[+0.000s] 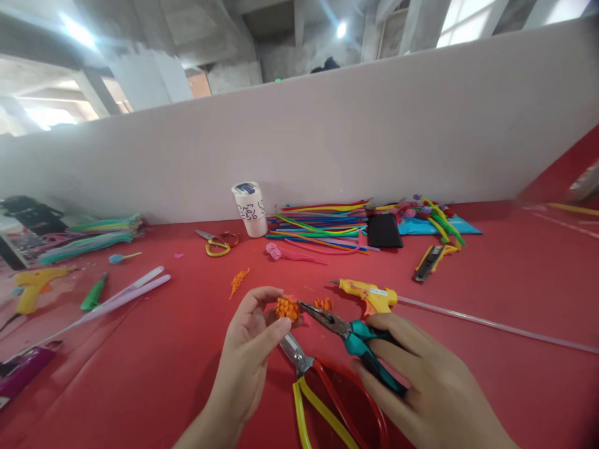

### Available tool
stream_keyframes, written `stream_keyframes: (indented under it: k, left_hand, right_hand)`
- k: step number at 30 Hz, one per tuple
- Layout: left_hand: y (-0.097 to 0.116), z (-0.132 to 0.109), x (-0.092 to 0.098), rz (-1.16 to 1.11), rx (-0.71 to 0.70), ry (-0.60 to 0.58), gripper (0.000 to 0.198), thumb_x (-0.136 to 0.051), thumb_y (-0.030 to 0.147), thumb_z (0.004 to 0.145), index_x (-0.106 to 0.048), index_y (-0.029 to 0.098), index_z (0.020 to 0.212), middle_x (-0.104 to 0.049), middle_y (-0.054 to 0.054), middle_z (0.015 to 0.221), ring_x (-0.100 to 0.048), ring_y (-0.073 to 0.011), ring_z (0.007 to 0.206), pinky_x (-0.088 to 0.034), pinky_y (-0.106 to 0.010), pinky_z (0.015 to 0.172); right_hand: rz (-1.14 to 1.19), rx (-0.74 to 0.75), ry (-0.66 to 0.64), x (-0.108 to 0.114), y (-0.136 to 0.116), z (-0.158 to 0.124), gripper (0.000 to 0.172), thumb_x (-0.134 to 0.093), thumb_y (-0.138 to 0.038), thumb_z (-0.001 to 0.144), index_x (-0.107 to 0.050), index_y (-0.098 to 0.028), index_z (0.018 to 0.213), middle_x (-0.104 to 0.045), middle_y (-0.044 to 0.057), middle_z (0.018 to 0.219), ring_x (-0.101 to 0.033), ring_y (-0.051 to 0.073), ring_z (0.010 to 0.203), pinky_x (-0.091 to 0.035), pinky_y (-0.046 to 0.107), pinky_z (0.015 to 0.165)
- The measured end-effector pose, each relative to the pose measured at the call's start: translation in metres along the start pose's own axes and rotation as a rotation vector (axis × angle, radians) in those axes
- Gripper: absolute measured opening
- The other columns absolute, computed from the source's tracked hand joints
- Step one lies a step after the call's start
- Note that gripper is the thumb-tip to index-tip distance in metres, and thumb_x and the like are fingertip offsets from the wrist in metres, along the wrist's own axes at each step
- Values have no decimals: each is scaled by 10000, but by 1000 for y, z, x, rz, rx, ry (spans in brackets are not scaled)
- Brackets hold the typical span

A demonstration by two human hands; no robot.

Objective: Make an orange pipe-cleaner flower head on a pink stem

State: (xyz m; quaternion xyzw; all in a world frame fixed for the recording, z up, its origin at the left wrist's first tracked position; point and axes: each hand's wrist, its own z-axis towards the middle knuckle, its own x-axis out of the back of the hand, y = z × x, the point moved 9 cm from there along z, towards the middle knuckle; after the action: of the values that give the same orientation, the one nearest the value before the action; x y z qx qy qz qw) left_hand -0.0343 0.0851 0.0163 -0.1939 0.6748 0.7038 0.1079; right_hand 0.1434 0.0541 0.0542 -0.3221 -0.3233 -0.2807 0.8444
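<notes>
Between the thumb and fingers of my left hand [255, 340] is a small orange fuzzy ball [286, 308], curled from what looks like pipe cleaner. My right hand [421, 368] grips needle-nose pliers [353, 333] with teal and black handles. The pliers' tips touch the right side of the ball; whether they pinch it I cannot tell. Behind the pliers' jaws lies another orange curled piece [322, 304]. Large scissors [302, 362] with red and yellow handles rest under my hands, their blade tips hidden by my left hand. A loose orange piece [239, 282] lies beyond my left hand.
A yellow glue gun [369, 293] with a long glue stick lies to the right. At the back are a white cup [250, 211], colourful pipe cleaners [322, 221], a black phone-like slab [384, 231] and smaller scissors [218, 242]. A second glue gun [37, 288] is at far left.
</notes>
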Motion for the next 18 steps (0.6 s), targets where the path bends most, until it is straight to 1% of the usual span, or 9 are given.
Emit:
stream_keyframes:
  k: [4, 6, 9, 13, 15, 18]
  left_hand:
    - [-1, -1, -2, 4, 10, -13, 225, -706, 157, 681, -634, 192, 891, -654, -15, 834, -634, -143, 773, -519, -271, 749]
    - [-2, -1, -2, 4, 10, -19, 223, -704, 157, 685, -632, 195, 892, -656, -12, 831, -634, -138, 771, -514, -264, 751]
    - [-4, -1, -3, 19, 8, -43, 226, -699, 159, 699, -625, 206, 908, -658, -9, 844, -636, -141, 791, -508, -267, 768]
    - [-8, -2, -1, 58, 10, -62, 235, -694, 160, 718, -613, 216, 931, -652, -8, 876, -635, -140, 816, -501, -259, 769]
    - [-9, -3, 0, 68, 8, -57, 231, -691, 154, 724, -609, 213, 932, -646, -8, 874, -633, -135, 816, -500, -243, 748]
    - [-9, -3, -1, 63, 4, -62, 214, -682, 161, 737, -601, 207, 929, -641, -9, 861, -632, -137, 815, -505, -261, 761]
  right_hand:
    - [-18, 20, -7, -1, -2, 1, 211, -460, -201, 861, -623, -206, 727, -603, 46, 827, -587, 148, 676, -480, 261, 583]
    - [-68, 42, 11, -1, -3, 0, 226, -449, -190, 864, -623, -202, 721, -605, 55, 826, -586, 160, 682, -473, 275, 579]
    - [-215, 108, 48, 1, -8, -2, 254, -431, -173, 869, -636, -196, 720, -617, 74, 823, -589, 194, 724, -461, 313, 611]
    - [-421, 231, 36, -3, -18, -9, 282, -419, -145, 858, -667, -195, 736, -657, 85, 859, -584, 231, 780, -426, 354, 633]
    - [-531, 273, 18, -5, -20, -13, 276, -421, -135, 850, -681, -198, 786, -667, 86, 919, -574, 246, 791, -406, 371, 625]
    - [-653, 321, -7, -8, -22, -18, 277, -425, -106, 835, -683, -201, 873, -661, 89, 1003, -557, 260, 810, -394, 384, 633]
